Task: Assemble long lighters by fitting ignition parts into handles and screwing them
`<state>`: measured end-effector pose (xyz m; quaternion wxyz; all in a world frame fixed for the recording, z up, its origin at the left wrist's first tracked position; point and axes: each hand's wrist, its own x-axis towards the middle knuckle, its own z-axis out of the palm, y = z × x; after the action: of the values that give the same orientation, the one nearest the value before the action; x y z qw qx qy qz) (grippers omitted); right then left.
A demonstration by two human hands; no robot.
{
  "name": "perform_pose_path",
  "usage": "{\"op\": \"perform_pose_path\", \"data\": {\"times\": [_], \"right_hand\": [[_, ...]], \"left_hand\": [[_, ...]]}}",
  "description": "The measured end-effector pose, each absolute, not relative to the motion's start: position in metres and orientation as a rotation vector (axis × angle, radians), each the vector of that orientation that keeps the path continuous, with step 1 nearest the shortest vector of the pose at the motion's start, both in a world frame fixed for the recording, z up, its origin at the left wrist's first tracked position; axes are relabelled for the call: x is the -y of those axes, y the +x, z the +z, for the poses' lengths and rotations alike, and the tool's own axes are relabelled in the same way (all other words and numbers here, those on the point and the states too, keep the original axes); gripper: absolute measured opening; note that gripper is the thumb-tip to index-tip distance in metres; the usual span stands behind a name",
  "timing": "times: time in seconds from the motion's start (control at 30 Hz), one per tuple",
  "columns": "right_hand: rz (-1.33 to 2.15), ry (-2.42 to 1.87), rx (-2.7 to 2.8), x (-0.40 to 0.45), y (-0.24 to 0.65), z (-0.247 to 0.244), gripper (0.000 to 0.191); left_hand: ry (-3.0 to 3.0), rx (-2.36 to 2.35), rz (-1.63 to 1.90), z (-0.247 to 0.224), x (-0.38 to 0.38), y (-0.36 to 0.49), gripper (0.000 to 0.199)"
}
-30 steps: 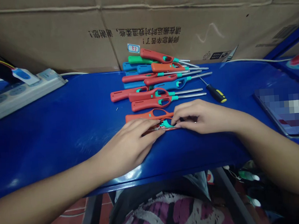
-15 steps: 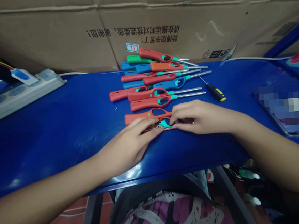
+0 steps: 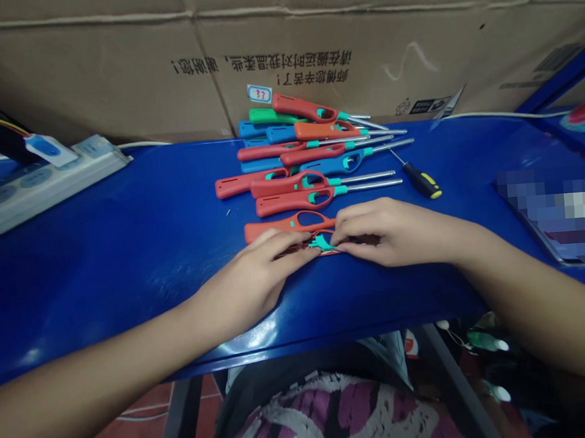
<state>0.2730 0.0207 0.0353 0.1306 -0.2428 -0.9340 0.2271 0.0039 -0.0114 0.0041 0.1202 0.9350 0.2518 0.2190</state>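
Observation:
An opened orange lighter half (image 3: 331, 251) lies on the blue table, with its inner parts showing and a turquoise trigger (image 3: 323, 243) in the middle. My left hand (image 3: 265, 264) grips its handle end, thumb and fingers closed around it and hiding much of it. From the other side my right hand (image 3: 373, 232) pinches the lighter close to the trigger, fingertips together. Just behind sits a loose orange casing half (image 3: 283, 227), its far end covered by my right hand.
Several finished-looking long lighters (image 3: 296, 201) in red, blue, orange and green are piled behind. A screwdriver (image 3: 421, 180) lies right of them, a tiny screw (image 3: 228, 212) left. A power strip (image 3: 44, 183) is at far left; a cardboard box (image 3: 112, 78) stands behind.
Both hands stay at the lighter with hardly any movement. The fingertips by the turquoise trigger have shifted only slightly.

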Motion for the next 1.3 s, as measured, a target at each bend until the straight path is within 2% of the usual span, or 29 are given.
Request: {"op": "perform_pose_path", "data": {"times": [0.5,0.97,1.3], "right_hand": [[0.749,-0.762,2.659,-0.0224,0.2701,0.0343,0.013],[0.644,-0.813,2.679,-0.0178,0.2674,0.0304,0.009],[0.713,-0.786,2.674,-0.0181,0.2669,0.0345,0.014]], "left_hand": [[2.741,-0.753,0.593,0.0039,0.0116,0.0036,0.045],[2.753,-0.736,0.655,0.0049,0.0106,0.0049,0.042],[2.743,-0.747,0.628,0.0036,0.0105,0.0024,0.044]]}}
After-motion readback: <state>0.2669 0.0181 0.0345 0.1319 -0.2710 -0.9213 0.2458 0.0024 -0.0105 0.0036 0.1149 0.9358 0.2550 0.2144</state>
